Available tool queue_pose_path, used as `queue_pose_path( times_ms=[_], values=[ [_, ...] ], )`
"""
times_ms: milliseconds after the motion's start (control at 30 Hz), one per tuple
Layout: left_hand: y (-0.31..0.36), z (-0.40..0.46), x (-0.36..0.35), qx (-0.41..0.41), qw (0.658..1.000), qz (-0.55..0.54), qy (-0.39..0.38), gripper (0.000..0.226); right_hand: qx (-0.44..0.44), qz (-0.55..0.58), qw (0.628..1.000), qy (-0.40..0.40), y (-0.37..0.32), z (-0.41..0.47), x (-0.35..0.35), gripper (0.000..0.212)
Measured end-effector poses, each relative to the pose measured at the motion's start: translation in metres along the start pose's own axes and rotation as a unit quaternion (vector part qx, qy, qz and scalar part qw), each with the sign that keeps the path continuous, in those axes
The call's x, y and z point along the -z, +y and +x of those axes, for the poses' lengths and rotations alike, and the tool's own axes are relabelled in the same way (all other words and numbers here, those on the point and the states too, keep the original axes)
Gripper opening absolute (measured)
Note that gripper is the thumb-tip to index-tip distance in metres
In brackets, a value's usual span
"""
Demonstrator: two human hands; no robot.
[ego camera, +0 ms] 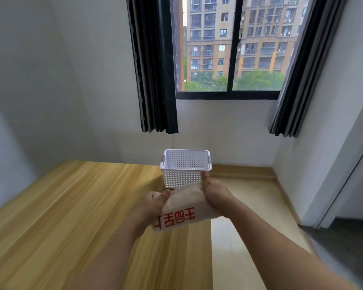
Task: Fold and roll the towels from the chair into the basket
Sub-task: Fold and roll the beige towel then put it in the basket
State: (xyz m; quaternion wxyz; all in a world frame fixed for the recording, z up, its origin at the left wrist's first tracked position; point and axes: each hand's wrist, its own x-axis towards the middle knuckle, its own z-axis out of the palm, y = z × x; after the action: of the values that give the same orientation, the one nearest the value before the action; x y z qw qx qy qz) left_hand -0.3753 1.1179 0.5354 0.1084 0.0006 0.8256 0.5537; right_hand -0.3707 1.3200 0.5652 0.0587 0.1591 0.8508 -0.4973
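Note:
A rolled cream towel (182,208) with red characters printed on it is held in the air between both hands. My left hand (153,203) grips its left end and my right hand (215,193) grips its right end, thumb up. Just beyond the towel, a white perforated plastic basket (186,167) stands on the far edge of the wooden surface, and I see nothing inside it. The chair is not in view.
A light wooden table top (71,216) spreads to the left and below my arms. A white wall, a window with dark curtains (155,65) and a pale floor strip (249,191) lie behind and to the right.

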Motion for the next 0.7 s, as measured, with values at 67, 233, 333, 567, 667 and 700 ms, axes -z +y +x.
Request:
queue_pose_path(
  times_ms=[67,233,333,567,667,700],
  values=[
    [0.002,0.032,-0.019,0.009,0.995,-0.027,-0.100,0.046,-0.023,0.001,0.999,-0.025,0.010,0.030,0.023,0.088],
    [0.029,0.104,-0.106,0.006,0.979,-0.046,-0.199,0.053,-0.094,-0.037,0.994,-0.038,0.040,0.113,0.111,0.080],
    [0.052,0.157,-0.148,0.016,0.986,-0.065,-0.151,0.063,-0.091,-0.066,0.993,-0.036,0.051,0.175,0.155,0.083],
    [0.090,0.230,-0.171,0.040,0.997,-0.028,-0.065,0.043,-0.009,-0.131,0.990,-0.060,0.030,0.310,0.172,0.083],
    [0.094,0.262,-0.151,0.052,0.998,-0.009,-0.024,0.038,0.029,-0.140,0.984,-0.105,0.003,0.363,0.148,0.083],
    [0.094,0.277,-0.143,0.057,0.998,0.001,-0.002,0.035,0.036,-0.146,0.982,-0.118,-0.007,0.378,0.139,0.083]
  ],
)
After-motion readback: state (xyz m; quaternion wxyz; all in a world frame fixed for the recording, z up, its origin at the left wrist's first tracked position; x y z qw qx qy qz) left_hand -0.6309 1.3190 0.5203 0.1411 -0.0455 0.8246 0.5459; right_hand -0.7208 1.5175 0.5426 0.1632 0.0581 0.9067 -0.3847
